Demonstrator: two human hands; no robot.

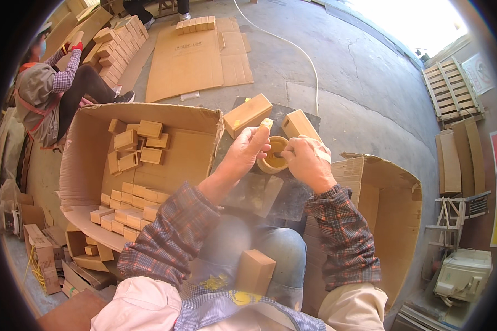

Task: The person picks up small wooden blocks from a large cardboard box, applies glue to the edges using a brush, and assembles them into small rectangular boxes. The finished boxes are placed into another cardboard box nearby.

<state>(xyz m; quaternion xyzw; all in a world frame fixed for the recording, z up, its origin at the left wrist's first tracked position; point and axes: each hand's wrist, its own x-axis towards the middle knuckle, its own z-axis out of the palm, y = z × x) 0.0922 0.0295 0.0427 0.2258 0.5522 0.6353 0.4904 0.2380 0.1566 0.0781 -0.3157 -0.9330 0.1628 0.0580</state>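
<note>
Between the fingertips of my left hand (243,149) is a small wooden piece (266,123) with yellow on its end. My right hand (312,165) pinches a small dark tool (278,155), whose tip dips into a round bowl (271,166) of yellowish-brown paste; its full shape is hidden. The bowl stands on a dark work surface (281,190) between my hands. Beyond it lie a long wooden box (248,115) with a yellow smear and another wooden box (301,126). Another wooden block (255,271) rests on my lap. A pale strip crosses the back of my right hand.
On my left, a large cardboard box (72,165) holds stacked and loose wooden blocks (128,160). An open cardboard box (392,215) stands at my right. A co-worker (49,94) sits far left by piled blocks (116,49). A hose (292,44) crosses the floor beyond flattened cardboard (190,60).
</note>
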